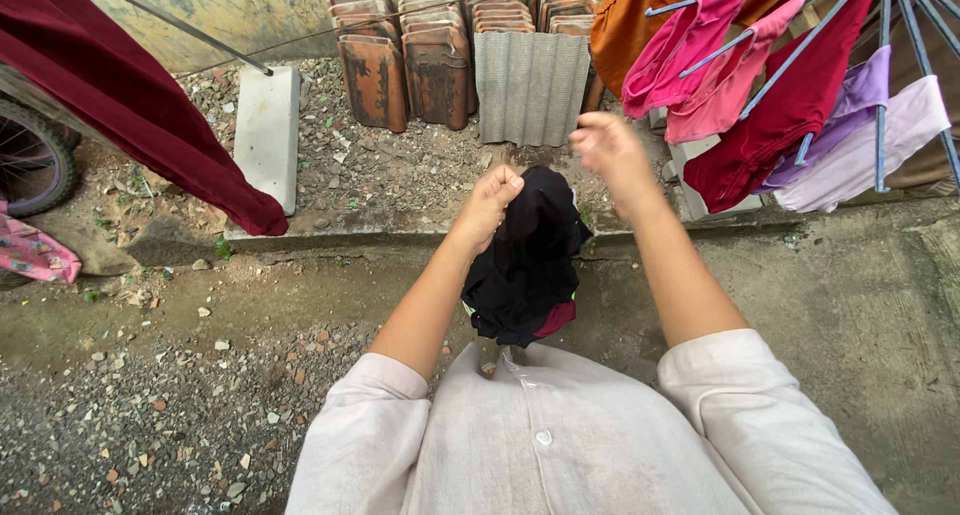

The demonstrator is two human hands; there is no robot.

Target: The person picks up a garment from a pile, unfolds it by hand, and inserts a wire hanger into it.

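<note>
The left hand (492, 197) is closed in a fist around the top edge of a black garment (525, 260), which hangs directly below it and in front of the body. The right hand (608, 145), just beside and slightly above, is loosely curled; whether it holds anything cannot be told. A blue drying rack (880, 95) with pink, red and lilac laundry stands to the right of the right hand.

2 hands (487, 207), 1 black garment (525, 255), 1 dark red cloth (140, 105), 1 bicycle wheel (35, 160), 1 concrete slab (266, 135).
</note>
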